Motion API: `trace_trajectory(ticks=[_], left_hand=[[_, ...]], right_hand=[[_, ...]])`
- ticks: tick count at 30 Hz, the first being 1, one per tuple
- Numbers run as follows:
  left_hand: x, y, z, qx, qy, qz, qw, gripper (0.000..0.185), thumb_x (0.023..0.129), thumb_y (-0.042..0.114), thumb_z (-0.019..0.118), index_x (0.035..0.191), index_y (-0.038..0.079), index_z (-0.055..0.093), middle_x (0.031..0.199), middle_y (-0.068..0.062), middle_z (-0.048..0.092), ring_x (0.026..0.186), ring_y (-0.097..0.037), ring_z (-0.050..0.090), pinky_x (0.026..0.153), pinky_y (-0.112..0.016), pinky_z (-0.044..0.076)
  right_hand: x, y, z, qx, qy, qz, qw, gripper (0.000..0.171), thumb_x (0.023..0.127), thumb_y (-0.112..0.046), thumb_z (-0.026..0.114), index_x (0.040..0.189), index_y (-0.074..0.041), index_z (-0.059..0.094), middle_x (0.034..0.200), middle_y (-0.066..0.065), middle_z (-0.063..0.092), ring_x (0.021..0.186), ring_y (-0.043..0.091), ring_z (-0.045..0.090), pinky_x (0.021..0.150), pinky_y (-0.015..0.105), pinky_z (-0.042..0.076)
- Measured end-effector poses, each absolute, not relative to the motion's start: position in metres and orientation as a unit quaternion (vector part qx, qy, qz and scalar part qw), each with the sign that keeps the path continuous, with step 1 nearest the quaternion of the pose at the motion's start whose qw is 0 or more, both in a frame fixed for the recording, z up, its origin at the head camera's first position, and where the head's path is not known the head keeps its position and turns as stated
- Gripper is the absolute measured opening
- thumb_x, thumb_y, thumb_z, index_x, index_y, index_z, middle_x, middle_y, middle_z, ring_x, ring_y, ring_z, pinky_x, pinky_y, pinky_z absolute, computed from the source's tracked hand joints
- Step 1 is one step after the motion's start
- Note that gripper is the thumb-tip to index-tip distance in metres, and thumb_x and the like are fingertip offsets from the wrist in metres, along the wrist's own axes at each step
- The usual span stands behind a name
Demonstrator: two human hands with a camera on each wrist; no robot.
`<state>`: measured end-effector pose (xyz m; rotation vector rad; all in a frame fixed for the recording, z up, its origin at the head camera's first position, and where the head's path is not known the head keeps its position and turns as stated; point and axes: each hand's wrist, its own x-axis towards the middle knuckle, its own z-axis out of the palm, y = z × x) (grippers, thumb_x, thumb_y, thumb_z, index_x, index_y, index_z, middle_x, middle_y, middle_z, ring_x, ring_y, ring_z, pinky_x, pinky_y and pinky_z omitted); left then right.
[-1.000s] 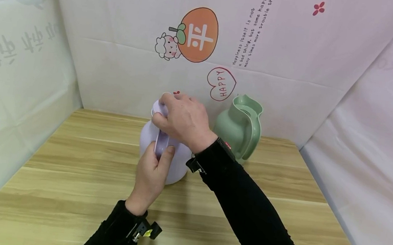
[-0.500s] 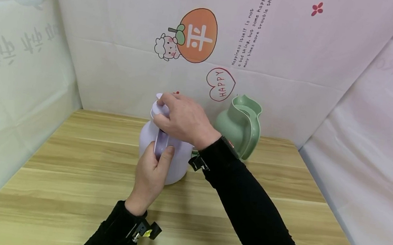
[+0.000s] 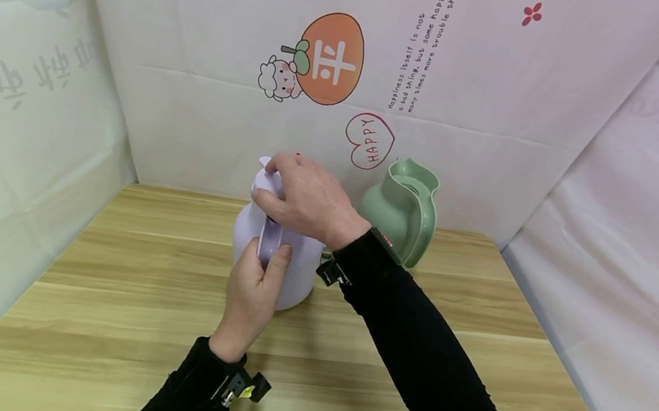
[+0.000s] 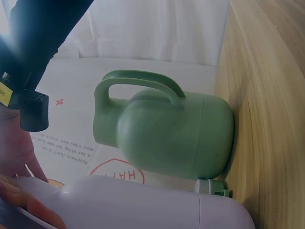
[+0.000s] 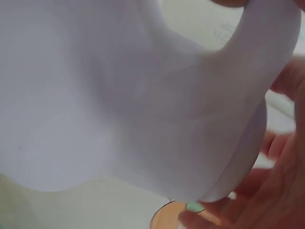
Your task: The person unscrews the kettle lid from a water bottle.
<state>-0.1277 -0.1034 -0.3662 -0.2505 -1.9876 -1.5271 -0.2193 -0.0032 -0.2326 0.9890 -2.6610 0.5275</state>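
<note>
A pale purple thermos jug [image 3: 300, 279] stands upright on the table, its handle [image 3: 270, 243] facing me. Low on that handle, my left hand [image 3: 250, 297] holds on, thumb along the right side. My right hand [image 3: 319, 199] reaches over the top, thumb and fingers around the round purple lid [image 3: 269, 182]; the palm hides much of the neck. The right wrist view has the fingers [image 5: 248, 183] curving about the jug's top end, and the pale body [image 5: 71, 119] fills most of it. In the left wrist view the jug [image 4: 138, 205] runs along the bottom.
Behind and to the right stands a green thermos jug [image 3: 394, 219], its mouth uncovered and handle turned toward me. A small green and white stopper [image 4: 209, 186] sits on the wooden table [image 3: 408, 374] between the jugs. White printed cloth [image 3: 194, 117] encloses the back and sides.
My right hand has shifted slightly right and turned a little at the lid, and the purple spout tip now shows. My left hand and the jug stay in place.
</note>
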Motion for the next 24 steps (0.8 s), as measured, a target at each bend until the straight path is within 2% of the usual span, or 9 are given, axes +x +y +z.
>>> trace_trajectory(ticks=[3, 7, 10, 17, 24], left_hand=[[-0.128, -0.103, -0.367, -0.098, -0.752, -0.575, 0.306, 0.021, 0.107, 0.02, 0.059, 0.105, -0.001, 0.059, 0.082, -0.006, 0.053, 0.073, -0.018, 0.052, 0.062, -0.029, 0.041], [-0.127, -0.104, -0.367, -0.102, -0.749, -0.582, 0.299, 0.02, 0.108, 0.021, 0.057, 0.106, 0.0, 0.058, 0.08, -0.005, 0.05, 0.071, -0.018, 0.05, 0.061, -0.029, 0.04], [-0.127, -0.104, -0.368, -0.102, -0.746, -0.588, 0.296, 0.02, 0.108, 0.021, 0.056, 0.108, 0.001, 0.058, 0.082, -0.005, 0.052, 0.073, -0.017, 0.053, 0.062, -0.029, 0.042], [-0.127, -0.103, -0.368, -0.101, -0.748, -0.583, 0.3, 0.021, 0.108, 0.021, 0.057, 0.106, 0.001, 0.059, 0.083, -0.006, 0.054, 0.073, -0.018, 0.053, 0.062, -0.029, 0.042], [-0.127, -0.103, -0.367, -0.104, -0.746, -0.586, 0.298, 0.02, 0.109, 0.021, 0.056, 0.107, 0.001, 0.059, 0.083, -0.005, 0.054, 0.073, -0.017, 0.053, 0.062, -0.029, 0.041]], right_hand=[[-0.213, -0.008, -0.231, 0.289, -0.933, 0.146, 0.159, 0.054, 0.099, -0.059, 0.059, 0.127, -0.013, 0.061, 0.106, 0.003, 0.068, 0.088, 0.018, 0.062, 0.071, 0.035, 0.051], [-0.206, -0.015, -0.231, 0.202, -0.957, 0.076, 0.196, 0.062, 0.094, -0.076, 0.054, 0.105, -0.015, 0.061, 0.085, 0.002, 0.063, 0.075, 0.021, 0.06, 0.06, 0.037, 0.049], [-0.205, -0.019, -0.232, 0.17, -0.964, 0.045, 0.197, 0.064, 0.092, -0.08, 0.05, 0.092, -0.016, 0.057, 0.075, 0.001, 0.058, 0.07, 0.021, 0.059, 0.057, 0.037, 0.048], [-0.207, -0.018, -0.23, 0.174, -0.97, 0.027, 0.17, 0.061, 0.095, -0.073, 0.048, 0.102, -0.014, 0.064, 0.085, 0.003, 0.065, 0.086, 0.025, 0.06, 0.068, 0.037, 0.05], [-0.209, -0.014, -0.229, 0.229, -0.955, 0.033, 0.185, 0.039, 0.096, -0.054, 0.053, 0.088, -0.017, 0.061, 0.075, 0.0, 0.061, 0.075, 0.019, 0.055, 0.067, 0.034, 0.044]])
